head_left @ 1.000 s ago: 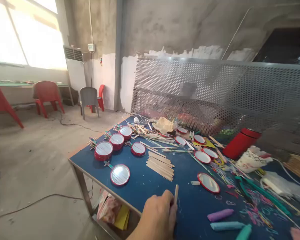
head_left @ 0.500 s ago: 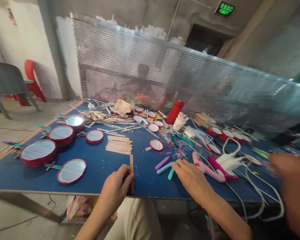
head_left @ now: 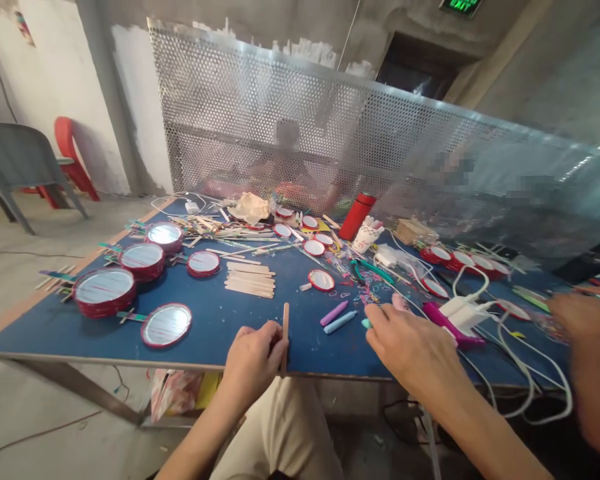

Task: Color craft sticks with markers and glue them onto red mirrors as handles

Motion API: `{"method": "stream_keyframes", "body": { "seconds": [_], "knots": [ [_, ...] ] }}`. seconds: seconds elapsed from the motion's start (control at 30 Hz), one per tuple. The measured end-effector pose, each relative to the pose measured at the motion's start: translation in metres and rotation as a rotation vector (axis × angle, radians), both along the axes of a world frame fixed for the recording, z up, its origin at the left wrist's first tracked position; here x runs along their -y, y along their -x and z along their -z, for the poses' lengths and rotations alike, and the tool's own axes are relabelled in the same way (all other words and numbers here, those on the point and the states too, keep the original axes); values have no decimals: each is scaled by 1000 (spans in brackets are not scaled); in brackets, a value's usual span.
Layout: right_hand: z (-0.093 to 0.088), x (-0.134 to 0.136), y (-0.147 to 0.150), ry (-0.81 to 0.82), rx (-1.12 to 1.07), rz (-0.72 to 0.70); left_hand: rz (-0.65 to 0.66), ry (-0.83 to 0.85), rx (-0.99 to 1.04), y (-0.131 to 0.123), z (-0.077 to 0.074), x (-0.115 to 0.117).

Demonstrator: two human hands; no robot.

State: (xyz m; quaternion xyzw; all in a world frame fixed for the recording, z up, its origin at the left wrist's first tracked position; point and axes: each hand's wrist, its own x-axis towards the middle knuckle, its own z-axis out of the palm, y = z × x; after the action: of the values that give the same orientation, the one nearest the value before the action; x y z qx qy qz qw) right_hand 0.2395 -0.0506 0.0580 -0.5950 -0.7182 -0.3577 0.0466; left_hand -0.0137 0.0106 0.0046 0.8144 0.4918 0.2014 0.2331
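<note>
Left hand (head_left: 255,350): pinching one wooden stick (head_left: 285,327) at counter (head_left: 210,333) edge | Right hand (head_left: 407,340): fingers bent at teal marker (head_left: 366,323), mostly hidden; grip cannot be told | Purple marker (head_left: 334,313), blue marker (head_left: 341,322): between hands | Stick row (head_left: 250,280): beyond left hand | Step, judged: fetching marker | Next move seemingly calls for: secure right-hand grip, steady stick

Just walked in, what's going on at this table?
Someone seated at the blue table has a wooden stick in the left hand, near the front edge. The right hand is over a pink tool, mostly hidden; its grip is unclear. A row of flat sticks lies ahead of the left hand. At far right, another person's hand is blurred.
</note>
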Motion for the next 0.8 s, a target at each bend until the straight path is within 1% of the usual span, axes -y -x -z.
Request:
{"method": "stream_keyframes", "body": {
  "seconds": [0.07, 0.1, 0.13, 0.2, 0.23, 0.27, 0.3, 0.37, 0.47, 0.53, 0.6, 0.73, 0.8],
  "knots": [
    [-7, 15, 24, -191, -226, -70, 5, 3, -28, -1, -2, 1],
    [-6, 21, 38, -237, -400, -134, 2, -2, -40, -2, -2, 1],
    [-1, 25, 52, -251, -606, -184, -5, -6, -49, -2, -2, 2],
    [17, 24, 77, -215, -983, -252, -17, -17, -63, -4, -1, 3],
    [29, 19, 87, -217, -1119, -286, -22, -25, -68, -6, 0, 5],
    [41, 12, 93, -191, -1197, -334, -28, -37, -74, -7, 2, 6],
    [52, 3, 98, -149, -1230, -379, -35, -55, -81, -8, 4, 7],
    [70, -15, 100, -65, -1265, -418, -46, -114, -84, -10, 11, 10],
    [84, -33, 96, 33, -1325, -383, -20, -277, -64, -9, 23, 14],
    [88, -35, 92, 73, -1371, -357, 40, -404, -45, -5, 28, 15],
    [88, -34, 89, 87, -1419, -331, 137, -469, 14, 2, 30, 15],
    [84, -30, 85, 22, -1567, -257, 353, -415, 209, 16, 29, 8],
    [83, -29, 84, -41, -1664, -227, 418, -385, 231, 20, 28, 5]
  ]
}}
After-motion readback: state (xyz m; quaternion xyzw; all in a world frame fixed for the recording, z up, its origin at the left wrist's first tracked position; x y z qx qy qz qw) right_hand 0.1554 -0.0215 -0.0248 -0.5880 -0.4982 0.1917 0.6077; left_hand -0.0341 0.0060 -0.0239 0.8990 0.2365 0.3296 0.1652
